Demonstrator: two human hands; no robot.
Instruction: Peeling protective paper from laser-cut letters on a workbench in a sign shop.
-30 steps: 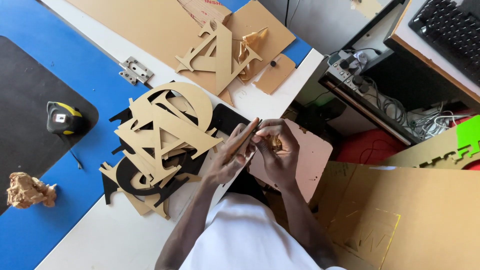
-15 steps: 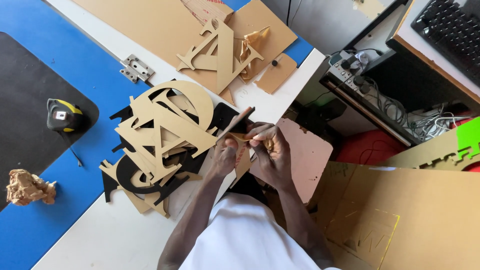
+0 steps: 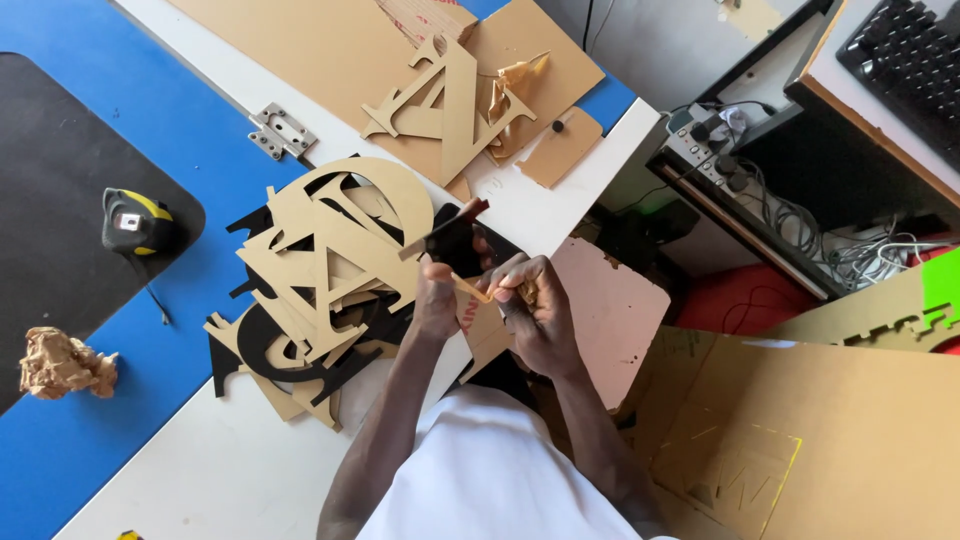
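My left hand (image 3: 436, 300) grips a small dark cut-out piece (image 3: 452, 238) whose one face is black and whose edge is tan. My right hand (image 3: 535, 310) pinches a thin strip of tan backing film (image 3: 470, 290) that runs from the piece to my fingers. Both hands work over the white table edge, just right of a pile of tan and black cut-out letters (image 3: 320, 275).
Another tan letter cut-out (image 3: 445, 95) lies on a brown board (image 3: 300, 45) at the top. A metal hinge (image 3: 282, 130), a yellow-black tape measure (image 3: 135, 222) and a crumpled paper ball (image 3: 62, 362) sit on the left. Cardboard sheets (image 3: 800, 430) lie to the right.
My hands have drawn apart slightly and the dark piece has tilted up, its black face turning into view. The tan film strip is now stretched between piece and right fingers.
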